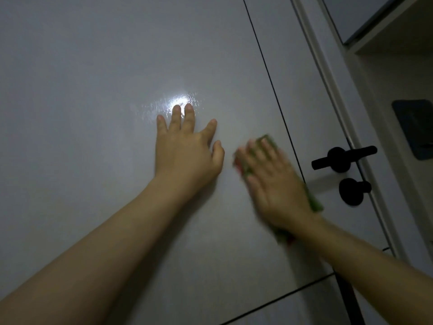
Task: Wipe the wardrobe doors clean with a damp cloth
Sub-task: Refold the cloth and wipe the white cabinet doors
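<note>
The room is dim, and a pale glossy wardrobe door (117, 66) fills nearly everything in front of me, with one bright glare patch (174, 102) just above my left hand (187, 151). That hand lies flat on the panel, fingers (176, 116) straight and spread, holding nothing. My right hand (274, 184) presses the green cloth (315, 202) flat against the door close to its right edge, beside the dark vertical seam (269, 71); it is blurred, but the fingers look extended over the cloth, not curled round it. With only a flat palm on it, I judge the cloth could slide out and drop. A wide stroke could knock the black lever handle (344, 158) or the round knob (353, 191) below it. My bracing palm may leave prints on the gloss.
</note>
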`<state>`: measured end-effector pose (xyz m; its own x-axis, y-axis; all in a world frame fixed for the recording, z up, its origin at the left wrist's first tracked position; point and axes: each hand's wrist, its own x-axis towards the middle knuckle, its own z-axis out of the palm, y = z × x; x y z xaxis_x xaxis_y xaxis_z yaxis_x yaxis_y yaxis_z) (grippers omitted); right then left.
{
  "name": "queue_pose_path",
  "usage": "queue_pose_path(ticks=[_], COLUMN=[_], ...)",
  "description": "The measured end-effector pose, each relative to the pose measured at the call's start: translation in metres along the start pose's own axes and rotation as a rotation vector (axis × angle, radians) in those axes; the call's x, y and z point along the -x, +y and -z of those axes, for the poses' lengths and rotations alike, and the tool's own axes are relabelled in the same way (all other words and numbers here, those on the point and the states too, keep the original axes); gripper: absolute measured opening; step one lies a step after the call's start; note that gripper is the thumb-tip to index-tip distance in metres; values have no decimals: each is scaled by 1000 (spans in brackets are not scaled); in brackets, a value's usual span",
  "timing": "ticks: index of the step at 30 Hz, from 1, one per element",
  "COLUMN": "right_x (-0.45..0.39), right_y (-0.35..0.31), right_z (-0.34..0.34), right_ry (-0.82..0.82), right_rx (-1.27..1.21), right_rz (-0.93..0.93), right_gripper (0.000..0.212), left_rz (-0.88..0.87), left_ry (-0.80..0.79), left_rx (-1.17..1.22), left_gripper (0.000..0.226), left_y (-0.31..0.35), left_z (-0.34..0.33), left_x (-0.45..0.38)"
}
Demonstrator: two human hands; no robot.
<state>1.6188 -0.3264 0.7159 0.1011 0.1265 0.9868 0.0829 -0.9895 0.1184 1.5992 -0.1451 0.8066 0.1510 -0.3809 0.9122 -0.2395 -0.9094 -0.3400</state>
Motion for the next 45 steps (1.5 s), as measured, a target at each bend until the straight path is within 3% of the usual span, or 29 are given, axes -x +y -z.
queue_pose_path(ticks=[4, 6, 8, 11, 15, 17, 18, 20, 22, 23, 25, 27, 29, 33, 36, 38, 40, 42, 43, 45], right_x=[-28, -7, 23, 27, -11, -16, -12, 2, 4, -4, -29, -55, -61, 0, -4, -37, -74, -100, -105, -98], right_y=[11, -10, -21, 0, 18, -2, -18, -46, -44, -36, -24, -31, -60, -116, -88, -71, -68, -85, -101, -130], right_z=[2, 0, -2, -1, 5, 3, 1, -2, -1, 1, 2, 4, 1, -5, -1, 1, 3, 0, 0, -2], right_ry=[77, 46, -5, -55, 34, 65, 61, 11, -43, -49, -20, 48, 61, 0, -44, 11, 41, 60, 64, 60], right_rx=[-89, -64, -50, -26, -111, -112, -87, -55, -51, -36, -12, -57, -89, -69, -27, -10, -53, -77, -72, -41], right_rz=[-341, -274, -84, 75, -383, -507, -455, -145, 147, 197, 43, -285, -374, 182, 450, 301, -87, -309, -307, -114], right_gripper=[57, 54, 52, 51, 54, 56, 56, 54, 52, 52, 54, 56, 57, 54, 52, 52, 54, 58, 59, 56], left_rz=[-22, -20, -21, -18, -83, -80, -73, -44, -26, -27, -17, 9, 20, 7, 1, 14, 19, 13, 2, -36], left_ry=[-5, -5, -20, -62, -77, -11, 35, 76, 50, 39, 44, 68, 85, 80, 73, 77, 70, 37, 11, -24], left_rx=[-29, -42, -46, -58, 89, 189, 172, 84, 38, 41, 93, 154, 171, 155, 152, 156, 141, 131, 131, 156], left_gripper=[64, 67, 63, 60, 65, 72, 74, 75, 73, 72, 67, 63, 62, 64, 66, 65, 66, 68, 68, 69], left_y=[-2, -2, -2, -1, -20, -47, -63, -96, -121, -128, -134, -131, -129, -133, -133, -131, -130, -130, -131, -137], left_z=[-3, -2, -2, 1, 20, 34, 38, 41, 39, 37, 32, 29, 26, 25, 25, 26, 28, 29, 30, 33], left_x=[1, 3, 3, 3, 2, 5, 7, 14, 23, 26, 30, 30, 29, 28, 29, 29, 30, 29, 29, 31])
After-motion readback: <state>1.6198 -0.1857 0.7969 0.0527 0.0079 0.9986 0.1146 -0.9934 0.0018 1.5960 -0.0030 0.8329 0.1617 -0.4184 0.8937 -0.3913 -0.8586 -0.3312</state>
